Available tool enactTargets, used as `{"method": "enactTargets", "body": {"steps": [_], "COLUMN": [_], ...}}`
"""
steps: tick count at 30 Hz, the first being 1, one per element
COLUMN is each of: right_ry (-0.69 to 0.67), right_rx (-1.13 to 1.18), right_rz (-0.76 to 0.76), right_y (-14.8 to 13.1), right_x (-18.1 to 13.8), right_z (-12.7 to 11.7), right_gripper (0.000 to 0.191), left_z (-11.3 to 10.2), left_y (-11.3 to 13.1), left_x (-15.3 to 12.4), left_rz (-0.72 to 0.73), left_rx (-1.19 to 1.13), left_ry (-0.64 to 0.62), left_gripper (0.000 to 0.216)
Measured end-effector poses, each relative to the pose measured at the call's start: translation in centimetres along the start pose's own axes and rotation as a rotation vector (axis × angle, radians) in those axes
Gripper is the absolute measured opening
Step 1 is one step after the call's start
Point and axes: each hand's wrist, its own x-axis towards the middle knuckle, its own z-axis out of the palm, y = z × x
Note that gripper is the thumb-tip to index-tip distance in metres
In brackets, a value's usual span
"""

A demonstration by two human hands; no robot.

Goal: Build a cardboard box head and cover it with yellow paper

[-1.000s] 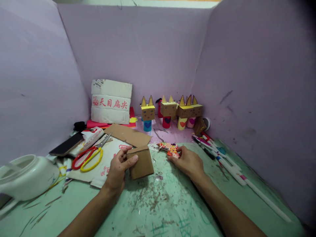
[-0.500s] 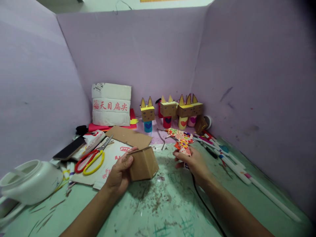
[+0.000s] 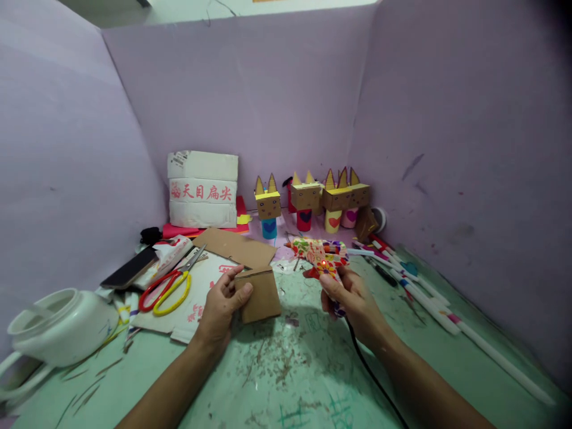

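A small brown cardboard box (image 3: 260, 298) is gripped at its left side by my left hand (image 3: 223, 307), thumb on the near face and fingers behind. My right hand (image 3: 351, 298) is closed around the handle of a flower-patterned glue gun (image 3: 319, 253). The gun's nozzle points left, above and to the right of the box and apart from it. A small red light glows on its body, and a glue stick shows at its back end. From the handle a black cord runs toward the near edge.
Red-and-yellow scissors (image 3: 172, 292) lie on cardboard (image 3: 235, 247) at left, beside a phone (image 3: 129, 268) and a white pot (image 3: 58, 328). Several cardboard animal figures (image 3: 268, 208) stand at the back near a folded white box (image 3: 203, 190). Markers (image 3: 424, 298) line the right side.
The glue gun has swung level, its nozzle now pointing left, and my right hand has closed more firmly round its handle. The box has turned slightly, showing a flatter face.
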Motion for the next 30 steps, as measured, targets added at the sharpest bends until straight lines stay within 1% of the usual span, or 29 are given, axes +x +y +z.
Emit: {"method": "enactTargets", "body": {"steps": [4, 8, 12, 16, 18, 21, 26, 30], "right_ry": [-0.077, -0.117, -0.146, -0.196, -0.196, -0.202, -0.194, -0.181], "right_rx": [-0.027, -0.11, -0.177, -0.224, -0.243, -0.314, -0.399, -0.438], "right_rz": [0.005, 0.03, -0.069, -0.125, -0.14, -0.17, -0.279, -0.316], "right_y": [-0.3, -0.3, -0.4, -0.3, 0.2, 0.8, 1.1, 1.1], "right_x": [-0.3, -0.4, -0.7, -1.0, -1.0, -0.9, -1.0, -1.1], "right_z": [0.5, 0.7, 0.7, 0.8, 0.8, 0.7, 0.9, 1.1], "right_gripper": [0.051, 0.045, 0.034, 0.021, 0.019, 0.019, 0.017, 0.016], "left_z": [-0.2, -0.3, -0.3, -0.4, -0.6, -0.9, -1.1, -0.6], "left_y": [-0.1, -0.5, -0.9, -1.2, -1.4, -1.9, -2.3, -2.0], "left_x": [0.0, 0.4, 0.7, 0.9, 1.1, 1.2, 1.1, 0.6], "left_rz": [0.07, 0.088, 0.106, 0.14, 0.16, 0.206, 0.322, 0.311], "left_rx": [0.033, 0.093, 0.188, 0.23, 0.256, 0.312, 0.454, 0.566], "left_ry": [0.044, 0.055, 0.075, 0.035, 0.027, 0.048, 0.106, 0.097], "left_gripper": [0.072, 0.07, 0.075, 0.078, 0.079, 0.076, 0.071, 0.076]}}
